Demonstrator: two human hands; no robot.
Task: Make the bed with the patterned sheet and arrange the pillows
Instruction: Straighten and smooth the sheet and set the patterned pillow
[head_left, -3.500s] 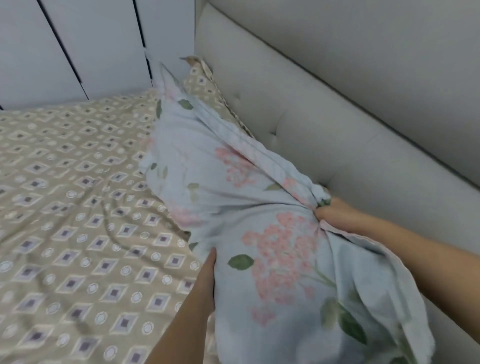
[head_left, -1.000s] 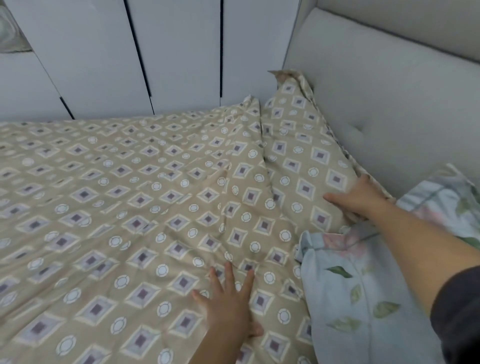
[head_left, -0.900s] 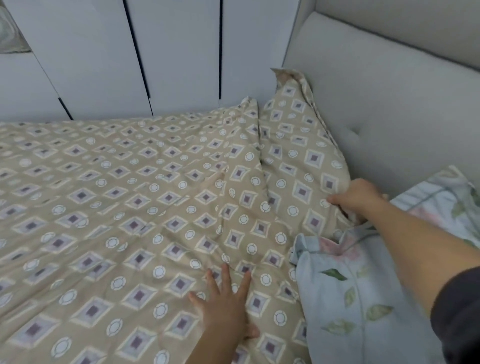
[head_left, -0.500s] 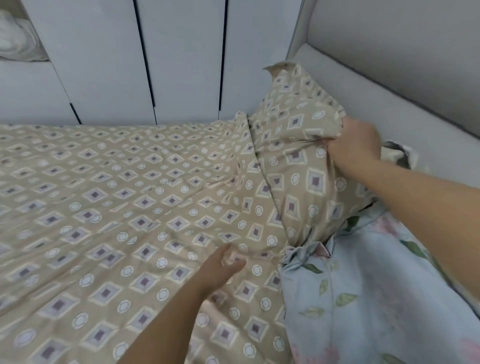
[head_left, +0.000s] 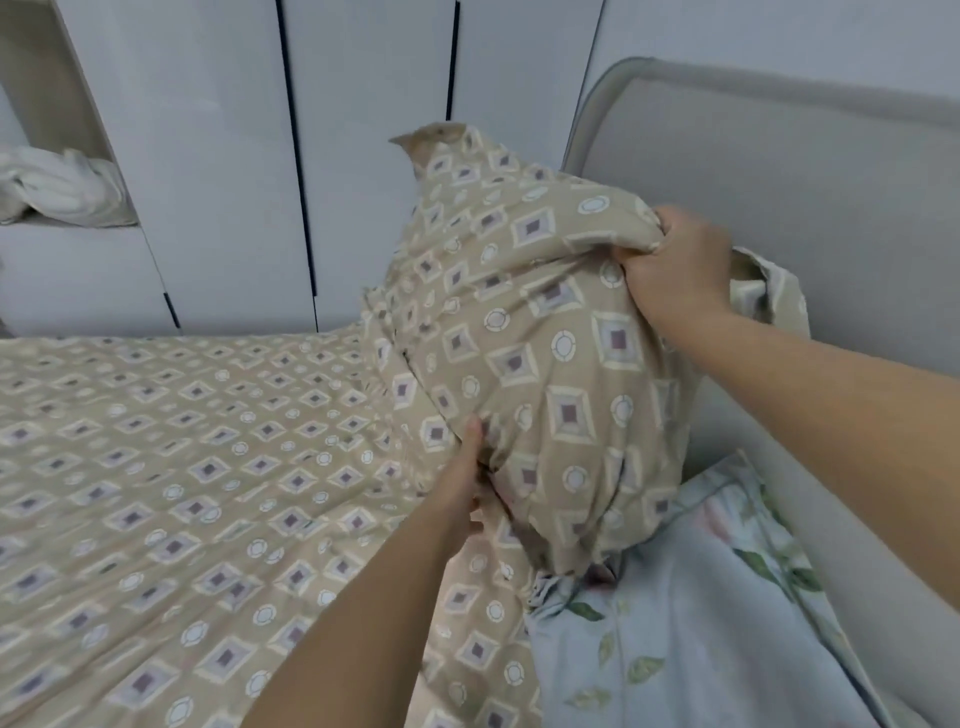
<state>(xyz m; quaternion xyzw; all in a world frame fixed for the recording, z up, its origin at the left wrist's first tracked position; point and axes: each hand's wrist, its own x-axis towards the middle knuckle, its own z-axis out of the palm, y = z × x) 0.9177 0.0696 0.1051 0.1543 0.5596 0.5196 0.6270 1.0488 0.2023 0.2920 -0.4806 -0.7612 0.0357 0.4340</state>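
My right hand (head_left: 675, 265) clutched the beige diamond-patterned pillow (head_left: 545, 364) up top, left hand (head_left: 465, 488) gripping its lower edge, beside the grey padded headboard (head_left: 779, 182).

Tall white flat-panel wardrobe doors (head_left: 218, 156) fill the far side, separated by narrow dark vertical gaps (head_left: 297, 156). At far left, an open beige-lined niche (head_left: 47, 93) holds a crumpled white cloth (head_left: 57, 189) on its shelf, reaching the right edge. At right stands a grey upholstered headboard (head_left: 779, 182) with a rounded, piped corner. Lighting is even and diffuse.
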